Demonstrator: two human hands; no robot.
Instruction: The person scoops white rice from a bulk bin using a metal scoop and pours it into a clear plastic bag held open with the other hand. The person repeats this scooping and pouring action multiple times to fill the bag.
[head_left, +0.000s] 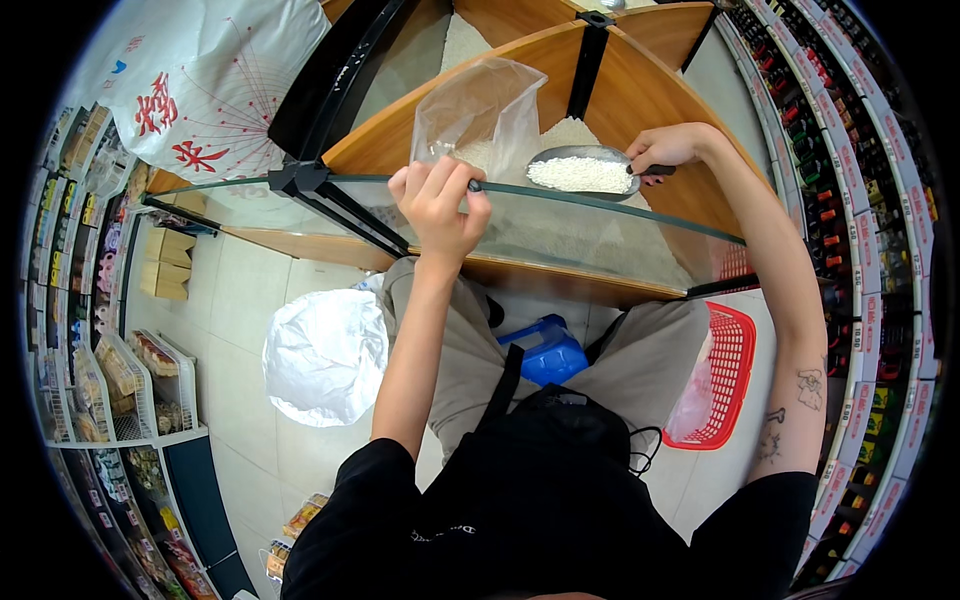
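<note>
My right hand (667, 154) grips the dark handle of a metal scoop (583, 174), heaped with white rice (574, 172). The scoop is level above the rice in a wooden bin (645, 90) with a glass front (570, 225). My left hand (442, 206), fingers curled, is at the glass's top edge and holds the rim of a clear plastic bag (480, 105). That bag hangs on the bin side of the glass, its mouth facing the scoop. Some rice shows at the bag, but whether it lies inside or behind cannot be told.
Below the bin, a blue plastic container (551, 351) sits between my legs. A red basket (731, 375) stands by my right leg, a silvery sack (326, 360) at my left. Stocked shelves (832, 225) line the right side; a large printed white sack (202, 82) is at upper left.
</note>
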